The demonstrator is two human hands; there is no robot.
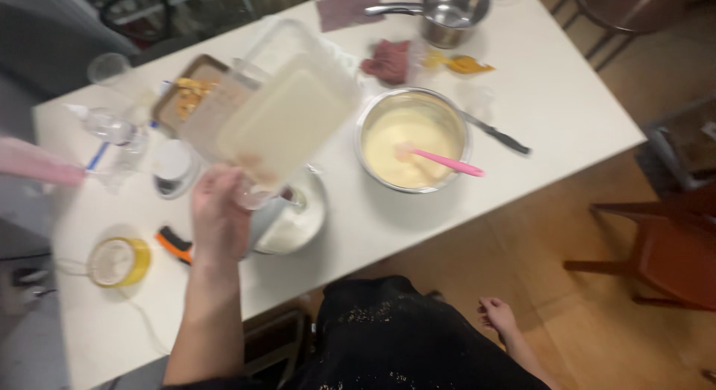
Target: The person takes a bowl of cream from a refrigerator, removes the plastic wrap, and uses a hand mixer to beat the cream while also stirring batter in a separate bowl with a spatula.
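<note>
Left hand point(218, 220) grips a clear jug point(280, 114) tilted above the white bowl point(302, 222); blurry hold, liquid could slosh onto the table point(567, 99); right hand point(498, 315) hangs slack, fingers loose

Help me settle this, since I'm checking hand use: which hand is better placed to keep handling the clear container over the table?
Probably the left hand: it grips the clear container above the white table. The right hand hangs empty beside the lap.
</note>
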